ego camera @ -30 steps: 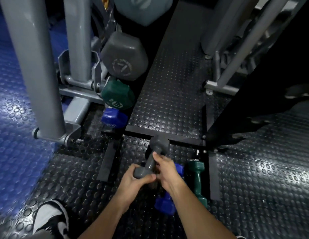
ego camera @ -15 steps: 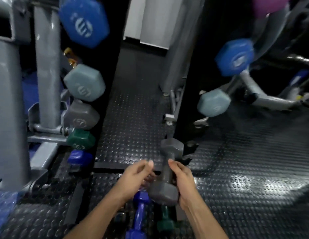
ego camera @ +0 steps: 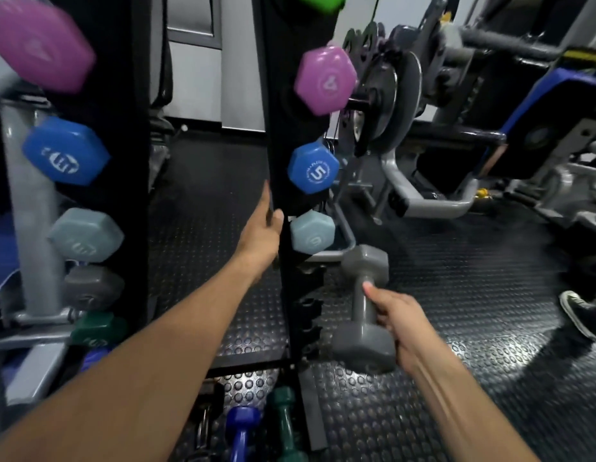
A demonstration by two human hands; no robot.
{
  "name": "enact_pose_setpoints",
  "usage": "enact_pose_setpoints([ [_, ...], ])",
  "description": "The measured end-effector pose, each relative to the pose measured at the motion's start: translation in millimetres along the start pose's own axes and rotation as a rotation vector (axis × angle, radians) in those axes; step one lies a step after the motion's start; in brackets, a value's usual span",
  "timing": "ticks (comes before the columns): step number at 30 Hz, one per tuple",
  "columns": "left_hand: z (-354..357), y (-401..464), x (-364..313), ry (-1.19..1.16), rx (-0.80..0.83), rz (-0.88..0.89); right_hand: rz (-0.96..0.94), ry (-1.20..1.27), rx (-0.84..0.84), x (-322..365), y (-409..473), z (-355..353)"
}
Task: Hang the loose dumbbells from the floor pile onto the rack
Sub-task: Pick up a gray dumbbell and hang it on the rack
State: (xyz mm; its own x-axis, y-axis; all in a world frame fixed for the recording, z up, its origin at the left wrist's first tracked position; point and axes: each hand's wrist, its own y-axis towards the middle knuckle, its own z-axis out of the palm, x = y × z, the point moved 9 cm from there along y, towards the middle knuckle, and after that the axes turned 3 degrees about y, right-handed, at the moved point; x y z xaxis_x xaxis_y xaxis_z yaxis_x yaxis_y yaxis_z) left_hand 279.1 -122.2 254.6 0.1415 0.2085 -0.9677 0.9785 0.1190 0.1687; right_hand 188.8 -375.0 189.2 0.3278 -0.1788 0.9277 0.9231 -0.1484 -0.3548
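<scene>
Right hand [ego camera: 401,323] is wrapped round the grey dumbbell [ego camera: 364,311] handle, at 5 o'clock from the rack [ego camera: 283,135] post the left hand [ego camera: 261,233] grips. I'd slot it into the empty cradle at 11 o'clock, under the pale blue one [ego camera: 311,232].

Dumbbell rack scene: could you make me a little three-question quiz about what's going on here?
1. True or false: the right hand holds the grey dumbbell by its handle.
2. What does the left hand grip? A) the blue 5 dumbbell B) the black rack upright C) a floor dumbbell
3. Fill in: still lying on the floor are a blue dumbbell and a ____ dumbbell.

Key: 1 true; 2 B; 3 green.
</scene>
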Motion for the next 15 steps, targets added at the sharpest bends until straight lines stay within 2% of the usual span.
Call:
enact_pose_setpoints([
  [3, 11, 11, 18, -0.088, -0.010, -0.050, -0.001, -0.060, 0.017, 13, 38, 0],
  [9, 15, 18, 28, -0.138, 0.013, -0.011, -0.042, -0.161, 0.030, 28, 117, 19],
  [15, 17, 18, 34, -0.202, 0.029, -0.047, -0.033, -0.176, 0.068, 40, 156, 47],
])
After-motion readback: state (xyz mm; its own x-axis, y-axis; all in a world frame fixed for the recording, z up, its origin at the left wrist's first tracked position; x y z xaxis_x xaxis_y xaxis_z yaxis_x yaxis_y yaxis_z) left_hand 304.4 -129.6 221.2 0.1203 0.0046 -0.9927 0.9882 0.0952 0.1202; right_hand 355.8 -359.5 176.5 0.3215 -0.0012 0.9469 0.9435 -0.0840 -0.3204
